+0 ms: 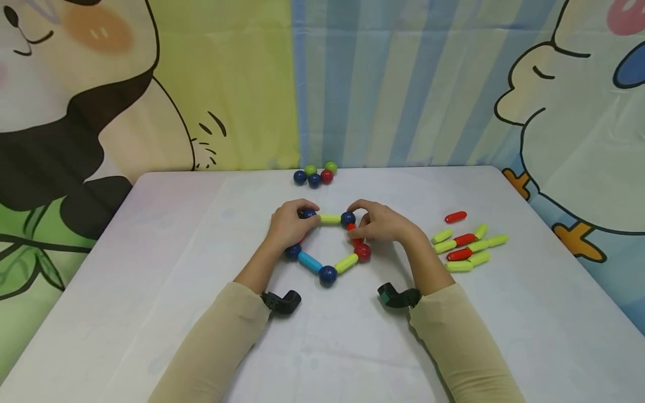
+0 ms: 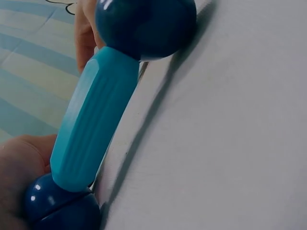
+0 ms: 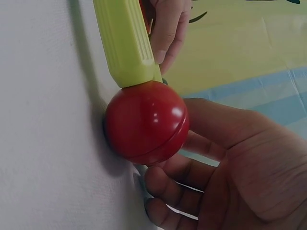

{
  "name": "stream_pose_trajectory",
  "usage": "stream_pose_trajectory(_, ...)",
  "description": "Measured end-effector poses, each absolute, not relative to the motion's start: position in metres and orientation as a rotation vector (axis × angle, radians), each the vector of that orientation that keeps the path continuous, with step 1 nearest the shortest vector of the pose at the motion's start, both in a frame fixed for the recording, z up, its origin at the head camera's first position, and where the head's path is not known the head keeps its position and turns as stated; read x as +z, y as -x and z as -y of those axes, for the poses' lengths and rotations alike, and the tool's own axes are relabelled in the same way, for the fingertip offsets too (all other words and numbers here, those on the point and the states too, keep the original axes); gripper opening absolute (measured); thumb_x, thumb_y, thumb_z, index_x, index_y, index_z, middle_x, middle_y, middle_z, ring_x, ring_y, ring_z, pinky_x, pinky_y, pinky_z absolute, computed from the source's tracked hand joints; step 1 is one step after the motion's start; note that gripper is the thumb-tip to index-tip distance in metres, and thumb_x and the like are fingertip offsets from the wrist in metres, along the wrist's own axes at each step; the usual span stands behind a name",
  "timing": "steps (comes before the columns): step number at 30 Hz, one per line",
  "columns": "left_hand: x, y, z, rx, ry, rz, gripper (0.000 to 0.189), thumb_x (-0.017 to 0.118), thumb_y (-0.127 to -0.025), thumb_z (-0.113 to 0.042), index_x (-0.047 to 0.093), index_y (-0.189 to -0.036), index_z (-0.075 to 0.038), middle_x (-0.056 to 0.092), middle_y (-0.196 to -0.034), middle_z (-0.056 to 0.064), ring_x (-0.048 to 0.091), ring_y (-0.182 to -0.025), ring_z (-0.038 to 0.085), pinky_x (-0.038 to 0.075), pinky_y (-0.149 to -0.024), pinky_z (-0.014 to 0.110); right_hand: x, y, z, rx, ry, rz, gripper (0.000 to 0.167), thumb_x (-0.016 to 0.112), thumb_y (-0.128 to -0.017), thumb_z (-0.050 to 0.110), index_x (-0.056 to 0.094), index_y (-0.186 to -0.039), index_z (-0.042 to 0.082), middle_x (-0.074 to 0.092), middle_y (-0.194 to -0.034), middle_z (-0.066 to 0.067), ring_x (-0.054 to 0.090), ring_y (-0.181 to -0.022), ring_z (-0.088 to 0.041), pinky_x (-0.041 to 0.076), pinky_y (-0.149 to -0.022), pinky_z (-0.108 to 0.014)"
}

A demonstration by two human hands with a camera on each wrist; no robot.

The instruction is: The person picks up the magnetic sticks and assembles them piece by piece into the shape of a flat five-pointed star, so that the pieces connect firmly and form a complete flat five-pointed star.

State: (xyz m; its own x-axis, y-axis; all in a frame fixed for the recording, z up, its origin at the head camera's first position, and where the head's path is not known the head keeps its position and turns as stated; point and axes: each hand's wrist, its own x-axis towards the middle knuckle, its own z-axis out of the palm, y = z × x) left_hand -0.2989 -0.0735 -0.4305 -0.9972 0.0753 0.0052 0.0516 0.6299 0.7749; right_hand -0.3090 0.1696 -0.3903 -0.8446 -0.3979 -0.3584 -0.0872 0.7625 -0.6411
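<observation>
A six-sided ring of balls and rods lies on the white table. At its far left corner my left hand (image 1: 292, 221) grips a dark blue ball (image 1: 308, 214), thumb and fingers round it. Opposite, my right hand (image 1: 383, 221) pinches another dark blue ball (image 1: 347, 219), its fingers also beside a red rod (image 1: 356, 241). A yellow-green rod (image 1: 330, 219) joins these two balls. Nearer me, the ring has a red ball (image 3: 146, 122), a yellow-green rod (image 1: 346, 263), a blue ball (image 1: 328, 275) and a light blue rod (image 2: 93, 120). My left hand partly hides the left side's red rod.
Several loose red and yellow-green rods (image 1: 459, 254) lie to the right. A cluster of blue, green and red balls (image 1: 314, 180) sits at the table's far edge. Behind hangs a printed cloth (image 1: 398, 84). Each wrist wears a black camera (image 1: 282, 302).
</observation>
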Motion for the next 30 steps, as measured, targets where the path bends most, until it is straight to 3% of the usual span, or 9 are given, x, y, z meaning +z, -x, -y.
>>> stream_pose_trajectory(4, -0.430, 0.297, 0.076, 1.343, -0.176, -2.782, 0.035, 0.067, -0.096, -0.033, 0.071, -0.128, -0.019, 0.069, -0.127, 0.008, 0.059, -0.116, 0.028, 0.044, -0.107, 0.050, -0.390, 0.307, -0.172, -0.872, 0.346, -2.479, 0.064, 0.076, -0.093, 0.033, 0.047, -0.148, 0.019, 0.065, -0.094, -0.008, 0.058, -0.080, -0.022, 0.045, -0.073, -0.031)
stream_pose_trajectory(8, -0.429, 0.289, 0.086, 1.377, -0.251, -2.720, 0.042, 0.062, -0.101, -0.029, 0.062, -0.141, -0.018, 0.065, -0.136, 0.009, 0.060, -0.123, 0.028, 0.046, -0.111, 0.048, -0.391, 0.303, -0.176, -0.844, 0.379, -2.495, 0.067, 0.073, -0.095, 0.036, 0.044, -0.153, 0.020, 0.066, -0.105, -0.010, 0.062, -0.085, -0.023, 0.048, -0.076, -0.031)
stream_pose_trajectory(13, -0.429, 0.277, 0.100, 1.388, -0.240, -2.647, 0.052, 0.062, -0.101, -0.026, 0.051, -0.151, -0.019, 0.058, -0.147, 0.008, 0.053, -0.138, 0.028, 0.040, -0.118, 0.050, -0.385, 0.292, -0.191, -0.816, 0.412, -2.565, 0.061, 0.067, -0.098, 0.036, 0.045, -0.153, 0.020, 0.066, -0.118, -0.013, 0.067, -0.088, -0.023, 0.055, -0.079, -0.034)
stream_pose_trajectory(22, -0.428, 0.259, 0.115, 1.348, -0.283, -2.600, 0.065, 0.063, -0.101, -0.029, 0.037, -0.159, -0.018, 0.051, -0.155, 0.011, 0.045, -0.148, 0.030, 0.031, -0.123, 0.054, -0.378, 0.272, -0.228, -0.859, 0.416, -2.684, 0.049, 0.066, -0.100, 0.032, 0.057, -0.144, 0.014, 0.068, -0.118, -0.012, 0.065, -0.095, -0.025, 0.055, -0.079, -0.034)
stream_pose_trajectory(26, -0.428, 0.254, 0.118, 1.348, -0.321, -2.598, 0.064, 0.064, -0.100, -0.029, 0.039, -0.158, -0.020, 0.051, -0.156, 0.009, 0.043, -0.149, 0.029, 0.029, -0.124, 0.054, -0.372, 0.269, -0.255, -0.900, 0.353, -2.821, 0.042, 0.063, -0.102, 0.029, 0.060, -0.140, 0.012, 0.067, -0.123, -0.015, 0.065, -0.106, -0.031, 0.055, -0.083, -0.038)
stream_pose_trajectory(30, -0.429, 0.251, 0.115, 1.349, -0.330, -2.617, 0.058, 0.065, -0.100, -0.028, 0.046, -0.155, -0.020, 0.052, -0.156, 0.007, 0.041, -0.150, 0.028, 0.029, -0.125, 0.052, -0.372, 0.270, -0.284, -0.884, 0.194, -2.962, 0.039, 0.058, -0.105, 0.023, 0.059, -0.140, 0.007, 0.058, -0.137, -0.022, 0.057, -0.122, -0.041, 0.054, -0.093, -0.054)
